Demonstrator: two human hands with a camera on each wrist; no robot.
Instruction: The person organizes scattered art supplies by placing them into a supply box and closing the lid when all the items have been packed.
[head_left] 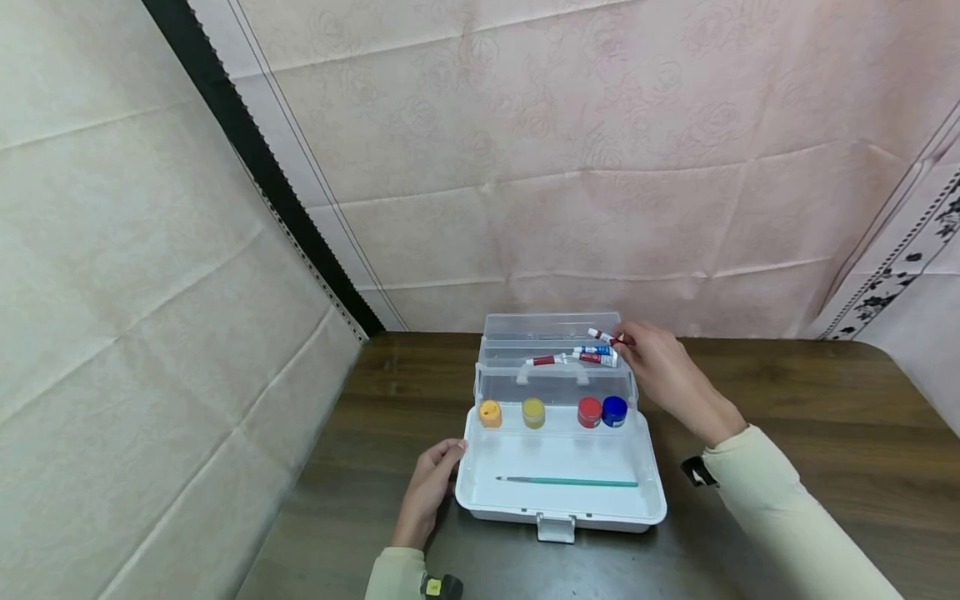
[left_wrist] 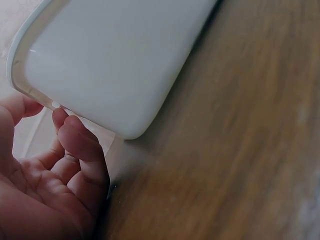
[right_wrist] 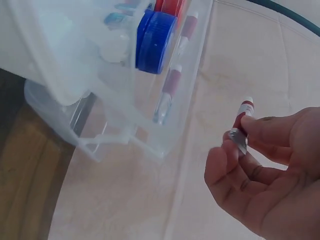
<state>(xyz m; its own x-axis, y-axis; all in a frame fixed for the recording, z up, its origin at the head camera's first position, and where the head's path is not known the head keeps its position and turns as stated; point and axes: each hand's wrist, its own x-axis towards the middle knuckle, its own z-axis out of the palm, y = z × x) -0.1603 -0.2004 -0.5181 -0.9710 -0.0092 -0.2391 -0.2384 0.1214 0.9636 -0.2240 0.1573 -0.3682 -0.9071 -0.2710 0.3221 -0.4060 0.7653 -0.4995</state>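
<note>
My right hand [head_left: 663, 367] pinches a small dark-red paint tube [right_wrist: 243, 118] with a white cap between thumb and fingers, above the clear lid tray. Below it lie a blue-labelled tube [head_left: 592, 350] and two more red-labelled tubes, one of them a red tube [head_left: 546, 360] further left. My left hand [head_left: 433, 483] grips the left rim of the open white box [head_left: 555, 450], its thumb and fingertips at the edge in the left wrist view. Inside the box stand an orange jar [head_left: 490, 413], a yellow jar [head_left: 533, 412], a red jar [head_left: 589, 412] and a blue jar [right_wrist: 156, 42].
A green paintbrush [head_left: 567, 481] lies across the front of the box. The clear lid [head_left: 551, 327] is folded back toward a pale patterned cloth [head_left: 600, 183]. The box rests on a brown wooden table [head_left: 795, 400]. A front latch [head_left: 556, 528] hangs down.
</note>
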